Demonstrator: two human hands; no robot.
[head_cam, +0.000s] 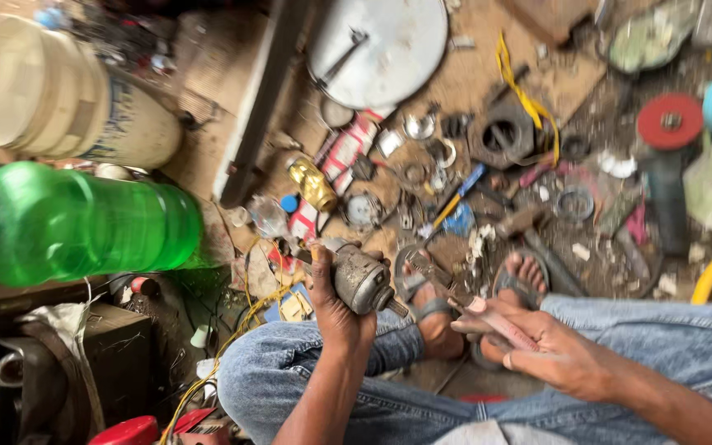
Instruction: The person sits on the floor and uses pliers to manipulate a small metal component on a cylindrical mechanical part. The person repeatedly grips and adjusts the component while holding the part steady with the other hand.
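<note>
The person's left hand (pixel 335 309) is closed around a grimy grey motor housing (pixel 362 278), fingers wrapped over its near side so the cylindrical body juts toward three o'clock, a short shaft stub showing at its lower right end. The housing is held in the air above the left knee of the blue jeans (pixel 290 371), just below the centre of the view. The right hand (pixel 550 346) grasps a pair of pliers (pixel 455 297) by the pale pinkish handles, fingers curled over them; the dark jaws reach toward ten o'clock and end just beside the motor's shaft end, though whether they touch it cannot be told.

Between the two hands, at about twelve o'clock from the pliers, sandalled feet (pixel 471 297) rest on the littered ground. A green plastic bottle (pixel 76 222) lies on its side at nine o'clock from the left hand, with a cream bucket (pixel 51 95) beyond it at eleven o'clock. A round grey metal lid (pixel 377 45) sits at twelve o'clock, a red disc (pixel 669 119) at two o'clock, and a brass fitting (pixel 313 183) just above the motor housing.
</note>
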